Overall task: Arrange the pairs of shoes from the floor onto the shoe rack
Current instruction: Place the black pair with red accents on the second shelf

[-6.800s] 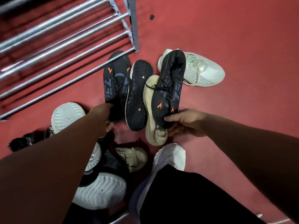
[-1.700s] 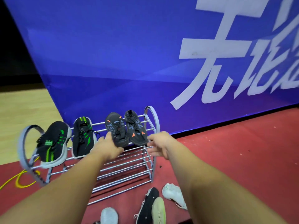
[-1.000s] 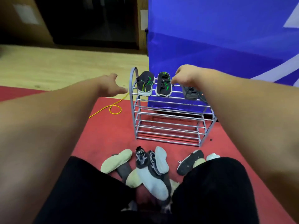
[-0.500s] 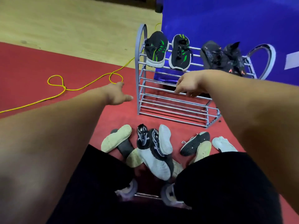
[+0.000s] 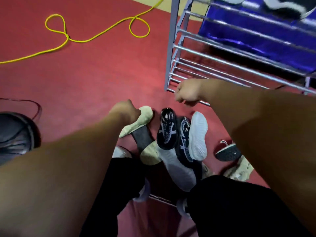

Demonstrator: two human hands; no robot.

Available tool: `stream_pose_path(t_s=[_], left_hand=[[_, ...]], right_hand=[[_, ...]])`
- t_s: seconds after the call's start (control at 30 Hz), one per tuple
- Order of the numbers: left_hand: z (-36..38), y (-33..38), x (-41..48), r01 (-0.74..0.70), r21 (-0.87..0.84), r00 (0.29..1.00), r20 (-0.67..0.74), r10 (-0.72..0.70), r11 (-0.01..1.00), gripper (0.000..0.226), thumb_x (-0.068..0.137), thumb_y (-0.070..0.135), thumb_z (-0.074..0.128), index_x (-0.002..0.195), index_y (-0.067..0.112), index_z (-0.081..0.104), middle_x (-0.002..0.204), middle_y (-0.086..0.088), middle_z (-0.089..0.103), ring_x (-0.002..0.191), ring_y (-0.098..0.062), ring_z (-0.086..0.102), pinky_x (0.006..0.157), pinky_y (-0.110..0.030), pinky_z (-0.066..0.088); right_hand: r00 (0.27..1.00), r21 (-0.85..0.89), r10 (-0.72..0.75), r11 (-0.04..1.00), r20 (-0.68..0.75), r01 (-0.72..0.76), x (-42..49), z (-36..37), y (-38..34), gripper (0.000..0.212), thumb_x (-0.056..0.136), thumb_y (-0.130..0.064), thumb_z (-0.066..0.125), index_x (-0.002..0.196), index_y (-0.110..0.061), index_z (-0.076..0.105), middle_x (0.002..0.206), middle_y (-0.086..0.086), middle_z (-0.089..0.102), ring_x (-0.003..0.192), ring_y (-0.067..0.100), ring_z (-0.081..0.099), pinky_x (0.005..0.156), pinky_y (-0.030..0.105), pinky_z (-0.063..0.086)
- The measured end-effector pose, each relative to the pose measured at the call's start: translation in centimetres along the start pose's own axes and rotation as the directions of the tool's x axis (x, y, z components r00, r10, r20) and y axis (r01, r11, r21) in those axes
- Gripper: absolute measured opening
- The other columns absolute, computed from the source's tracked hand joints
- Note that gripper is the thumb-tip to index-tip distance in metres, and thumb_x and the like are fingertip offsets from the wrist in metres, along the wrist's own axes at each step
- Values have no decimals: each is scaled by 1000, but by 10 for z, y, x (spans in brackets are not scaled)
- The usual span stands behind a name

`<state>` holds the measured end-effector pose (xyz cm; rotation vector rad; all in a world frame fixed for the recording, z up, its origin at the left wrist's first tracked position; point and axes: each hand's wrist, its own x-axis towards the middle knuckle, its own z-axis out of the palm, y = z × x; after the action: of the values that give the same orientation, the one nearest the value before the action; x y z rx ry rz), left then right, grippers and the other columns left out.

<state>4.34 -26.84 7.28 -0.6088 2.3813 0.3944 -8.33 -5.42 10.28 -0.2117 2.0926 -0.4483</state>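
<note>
The shoes left to rack lie heaped on the red floor at 12 o'clock, just past your knees, with the shoe rack [image 5: 171, 48] standing at 1 o'clock. Your left hand [image 5: 125, 111] sits over the toe of the cream-soled shoe [image 5: 145, 115], which lies sole up at the heap's 10 o'clock edge. The knuckles hide the fingers, so I cannot tell whether you have hold of it or are only touching it. Your right hand [image 5: 187, 93] hangs near the rack's bottom rail, fingers loosely curled, holding nothing that shows. Expect these shoes to be light, with soft uppers that collapse and a sole that flexes, so take each by the heel collar or pinch across the sole rather than by the toe. The black-and-white trainer [image 5: 166, 130] lies upright and free, while its likely mate [image 5: 185, 139] is wedged under a white sole [image 5: 198, 135] and may drag its neighbours. Your right forearm covers part of the black studded sole [image 5: 227, 152], your knees hide the heap's near side, and the shoes on the top tier [image 5: 282, 6] are cut off and blurred
</note>
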Motion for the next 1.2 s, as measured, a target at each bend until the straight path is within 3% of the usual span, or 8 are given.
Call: stream_pose_path(t_s=[0.17,0.3,0.43,0.53,0.67,0.9,1.03,1.2], left_hand=[[92,-17,53,114,-94,993,51,-109,989,52,82,64,56,123,31,56,112,-8,68,102,-37,65,92,-42,53],[161,-26,73,308,-132,929,255,-268,942,29,90,37,59,102,11,66,103,-12,69,96,-33,68,88,-43,59],[201,-34,83,470,-302,868,327,-373,830,89,66,75,57,132,15,57,123,-13,67,106,-38,68,93,-49,57],[238,-52,110,516,-442,855,319,-409,734,113,35,84,61,133,28,56,119,-4,68,98,-33,69,86,-47,60],[219,-38,106,483,-511,875,299,-380,711,126,41,83,65,148,19,47,141,-4,57,123,-32,59,101,-39,50],[247,-43,115,578,-663,799,340,-496,477,143,9,70,75,138,16,46,126,-6,64,114,-27,65,99,-35,52],[252,-52,121,528,-726,827,322,-460,441,124,11,61,86,125,22,57,106,0,74,89,-23,74,82,-38,61],[243,-54,112,506,-740,842,314,-439,442,114,18,65,87,121,24,63,97,2,75,78,-22,74,75,-38,63]], right_hand=[[999,103,9,995,52,-14,102,41,6,23,95,-10,61,110,7,67,77,15,64,60,25,58,61,35,50],[999,215,8,977,40,-16,163,95,16,21,96,-9,60,112,2,68,83,13,63,70,22,62,48,26,47],[998,237,-22,971,62,7,172,133,15,30,94,-6,60,122,-1,68,103,12,67,90,22,68,73,32,62],[995,230,-23,973,100,-1,169,138,-2,25,87,-5,54,107,-3,69,93,13,64,79,22,57,55,29,43],[998,174,-19,985,68,7,168,146,-20,13,87,-6,50,83,-8,62,80,14,66,62,21,56,52,29,43],[944,817,-218,571,247,-81,158,142,-64,24,96,2,44,110,-5,61,109,14,75,98,26,77,89,35,62],[956,727,-192,686,220,-29,160,141,-74,22,100,-10,50,118,-9,63,110,6,76,97,24,77,88,35,62],[993,493,70,863,97,-109,176,152,-29,12,96,-8,51,89,-8,61,88,8,67,64,17,65,51,23,51]])
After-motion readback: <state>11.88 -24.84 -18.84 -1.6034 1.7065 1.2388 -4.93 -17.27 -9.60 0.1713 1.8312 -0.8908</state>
